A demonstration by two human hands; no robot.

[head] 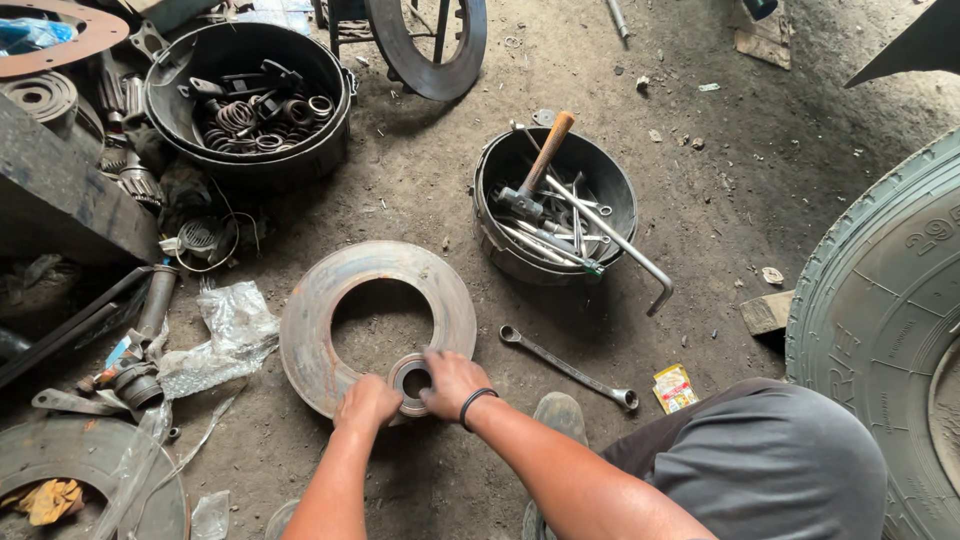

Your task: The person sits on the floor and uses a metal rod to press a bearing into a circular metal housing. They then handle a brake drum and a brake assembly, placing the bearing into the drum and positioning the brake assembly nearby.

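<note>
I squat on the dirt floor (pixel 700 200) with both hands on a small metal ring (pixel 410 382) that lies on the near inner edge of a large rusty disc (pixel 320 320), partly overhanging its centre hole. My left hand (pixel 367 402) presses on the ring's left side, fingers curled down over its rim; my right hand (pixel 452 382), a black band at the wrist, covers the right side, fingers bent onto the top face. Neither hand is closed around the ring; both rest on it from above, apparently to keep it flat and steady against the disc. The disc lies flat on the floor, so it serves as a support surface. A ring spanner (pixel 568 367) lies just right of the disc, within reach. Farther off, a black tub of tools (pixel 555 205) holds a hammer and wrenches; a second tub (pixel 250 95) holds springs and rings. A large tyre (pixel 880 320) stands at the right.
</note>
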